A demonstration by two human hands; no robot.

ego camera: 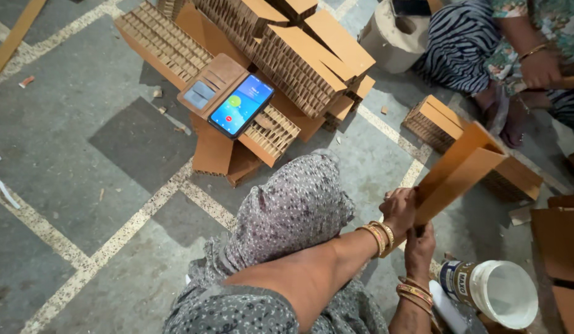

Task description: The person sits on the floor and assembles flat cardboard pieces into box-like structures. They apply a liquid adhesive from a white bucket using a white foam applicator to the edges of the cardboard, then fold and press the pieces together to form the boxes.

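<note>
Hands (405, 226) around smooth, flat brown cardboard strip (461, 167), corrugated stacks (287, 55) nearby

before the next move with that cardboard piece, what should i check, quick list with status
1. Grip: left hand and right hand both clasp the lower end of the folded cardboard piece - ok.
2. Piece clear of neighbours: it is raised off the floor, apart from the honeycomb block behind - ok.
3. White tub on its side right beside the right wrist, mouth open - not ok.
4. Tub contents: inside looks white, level unclear - cannot tell.
5. Phone rests on the cardboard stack, out of the hands' way - ok.
6. Another person's hand at work close by, upper right - not ok.
</note>
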